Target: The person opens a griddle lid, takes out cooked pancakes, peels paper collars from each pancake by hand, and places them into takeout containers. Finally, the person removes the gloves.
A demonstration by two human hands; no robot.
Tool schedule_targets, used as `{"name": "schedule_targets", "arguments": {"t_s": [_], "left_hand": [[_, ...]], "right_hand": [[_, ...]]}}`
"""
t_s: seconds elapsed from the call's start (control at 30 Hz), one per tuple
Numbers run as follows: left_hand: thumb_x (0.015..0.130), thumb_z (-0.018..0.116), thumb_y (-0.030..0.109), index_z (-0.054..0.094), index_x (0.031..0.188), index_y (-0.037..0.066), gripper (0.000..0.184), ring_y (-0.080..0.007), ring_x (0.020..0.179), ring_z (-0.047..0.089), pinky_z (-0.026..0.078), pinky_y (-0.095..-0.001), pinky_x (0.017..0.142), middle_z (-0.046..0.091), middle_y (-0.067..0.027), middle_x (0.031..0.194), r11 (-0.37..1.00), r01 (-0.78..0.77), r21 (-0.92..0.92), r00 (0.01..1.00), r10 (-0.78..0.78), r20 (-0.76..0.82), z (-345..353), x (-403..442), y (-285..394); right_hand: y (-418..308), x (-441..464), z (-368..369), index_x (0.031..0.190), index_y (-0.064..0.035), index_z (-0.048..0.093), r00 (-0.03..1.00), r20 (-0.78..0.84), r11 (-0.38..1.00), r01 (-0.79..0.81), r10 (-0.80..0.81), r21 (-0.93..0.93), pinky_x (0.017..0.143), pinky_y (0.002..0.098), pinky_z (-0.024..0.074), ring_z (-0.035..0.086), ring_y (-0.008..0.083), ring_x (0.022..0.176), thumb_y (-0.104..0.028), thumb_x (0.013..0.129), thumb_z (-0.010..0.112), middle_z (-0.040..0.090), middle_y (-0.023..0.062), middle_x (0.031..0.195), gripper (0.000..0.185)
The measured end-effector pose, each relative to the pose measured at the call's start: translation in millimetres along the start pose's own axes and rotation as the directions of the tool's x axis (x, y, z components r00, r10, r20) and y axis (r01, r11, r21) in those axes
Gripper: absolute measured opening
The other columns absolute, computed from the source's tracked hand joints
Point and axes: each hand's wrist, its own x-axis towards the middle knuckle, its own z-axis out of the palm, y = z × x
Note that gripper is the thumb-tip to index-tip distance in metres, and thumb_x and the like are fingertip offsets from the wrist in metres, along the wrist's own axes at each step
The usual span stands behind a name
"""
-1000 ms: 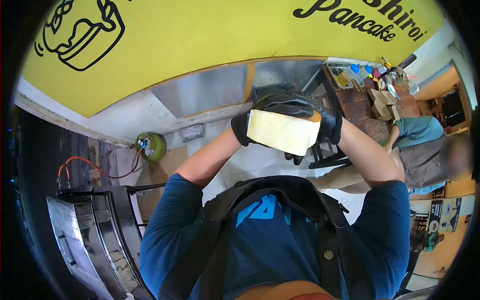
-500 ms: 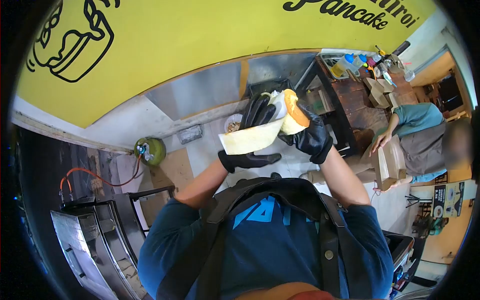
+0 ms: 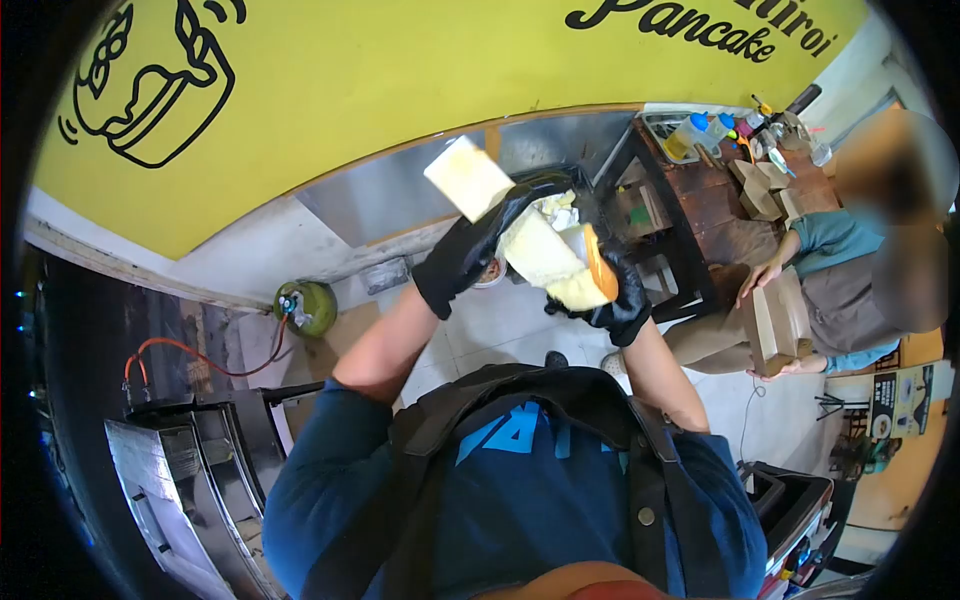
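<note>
My right hand (image 3: 625, 300), in a black glove, grips a thick pale-yellow sponge cake (image 3: 545, 252) with a browned face toward its right side. My left hand (image 3: 465, 245), also black-gloved, reaches across from the left with its fingers bent over a flat, pale-yellow strip. One end of that strip (image 3: 468, 178) sticks out beyond the left knuckles. Whether it is cake or liner, and whether it still joins the cake, I cannot tell. White crumpled material (image 3: 560, 210) shows behind the cake, between both hands.
A co-worker at the right holds a cardboard box (image 3: 775, 325). Bottles (image 3: 690, 135) and folded cartons (image 3: 757, 185) stand on a wooden table (image 3: 705, 190). A green gas cylinder (image 3: 308, 308) with an orange hose stands left, near a metal oven (image 3: 160, 490). A round tub is partly hidden behind my left wrist.
My left hand has risen from below the cake to its upper left, and the strip's end now points up and left. The cake has tilted downward in my right hand.
</note>
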Motion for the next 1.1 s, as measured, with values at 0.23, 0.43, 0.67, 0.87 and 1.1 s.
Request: {"name": "schedule_targets", "arguments": {"t_s": [0.23, 0.43, 0.67, 0.87, 1.1], "left_hand": [[0.096, 0.053, 0.01, 0.048, 0.132, 0.002, 0.037, -0.0146, 0.109, 0.056, 0.045, -0.0319, 0.098, 0.057, -0.0074, 0.125, 0.93, 0.311, -0.194, 0.94, -0.27, 0.21, -11, 56, -3], [0.095, 0.054, 0.017, 0.044, 0.136, 0.002, 0.044, -0.0201, 0.12, 0.052, 0.042, -0.035, 0.103, 0.051, -0.0124, 0.135, 0.967, 0.255, -0.003, 0.908, -0.238, 0.345, -17, 126, -65], [0.099, 0.043, 0.027, 0.05, 0.129, -0.002, 0.043, -0.0256, 0.111, 0.059, 0.048, -0.0378, 0.095, 0.058, -0.015, 0.127, 0.661, 0.608, -0.439, 0.782, -0.405, 0.473, 7, 206, -123], [0.093, 0.053, 0.031, 0.055, 0.127, 0.013, 0.038, -0.0234, 0.1, 0.06, 0.049, -0.0367, 0.087, 0.062, -0.0089, 0.115, 0.692, 0.718, 0.072, 0.69, -0.721, 0.063, -19, 252, -212], [0.096, 0.046, 0.022, 0.045, 0.136, 0.009, 0.042, -0.0246, 0.118, 0.049, 0.037, -0.0364, 0.101, 0.05, -0.011, 0.132, 0.488, 0.242, 0.839, 0.613, -0.747, 0.257, -19, 184, -274]], "right_hand": [[13, -30, -19, 0.145, -0.0017, 0.028, 0.997, 0.08, 0.968, 0.01, 0.011, -0.25, 0.092, 0.0603, 0.0459, 0.052, 0.0423, 0.118, -0.04, 0.082, 0.061, 0.046, 0.0254, 0.135, 0.08], [8, -66, -21, 0.144, 0.0023, 0.025, 0.99, 0.136, 0.949, 0.076, -0.036, -0.305, 0.088, 0.0551, 0.0499, 0.056, 0.037, 0.113, -0.041, 0.074, 0.07, 0.048, 0.0237, 0.131, 0.094], [11, -142, -48, 0.143, 0.0087, 0.021, 0.982, 0.021, 0.967, 0.191, -0.19, -0.168, 0.093, 0.058, 0.0463, 0.051, 0.038, 0.12, -0.042, 0.075, 0.07, 0.044, 0.0246, 0.134, 0.098], [12, -171, -35, 0.145, 0.0025, 0.025, 0.878, -0.133, 0.888, 0.455, -0.46, -0.072, 0.094, 0.0634, 0.0423, 0.047, 0.0394, 0.125, -0.04, 0.086, 0.059, 0.037, 0.0221, 0.144, 0.081], [-8, -183, -9, 0.144, 0.0032, 0.026, 0.809, -0.108, 0.816, 0.571, -0.578, -0.086, 0.093, 0.0569, 0.0473, 0.052, 0.0375, 0.12, -0.043, 0.087, 0.057, 0.039, 0.0199, 0.144, 0.079]]}}
